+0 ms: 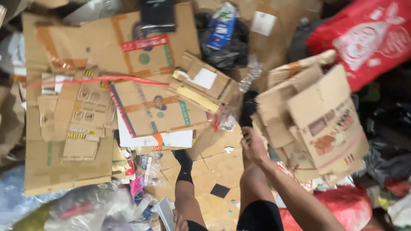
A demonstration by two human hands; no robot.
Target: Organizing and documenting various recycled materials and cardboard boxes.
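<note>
From the head camera I look down on a floor [214,167] covered with flattened cardboard. My right hand [252,145] is extended above my right knee, its fingers curled loosely; it sits at the lower left edge of a stack of flattened cartons [317,124], touching or just short of it, and I cannot tell whether it pinches a sheet. My left hand [180,222] shows only in part at the bottom edge, just beside a grey flat object [165,214]; I cannot tell whether it is spread or closed.

Containers: a black plastic bag [227,49] lies at top centre with a crushed clear bottle with a blue label [222,23] resting on it. A red sack with white print [368,36] fills the upper right corner, its contents hidden. A second red bag [346,205] sits at lower right, closed. Clear plastic bags [85,209] at lower left hold mixed scraps too blurred to identify.

The stack of flattened cartons is brown, creased, torn at its edges, with printed panels, and lies tilted, right of centre. To the left a larger pile of flattened boxes [141,85] carries tape strips and a red ribbon [98,79] across it.
</note>
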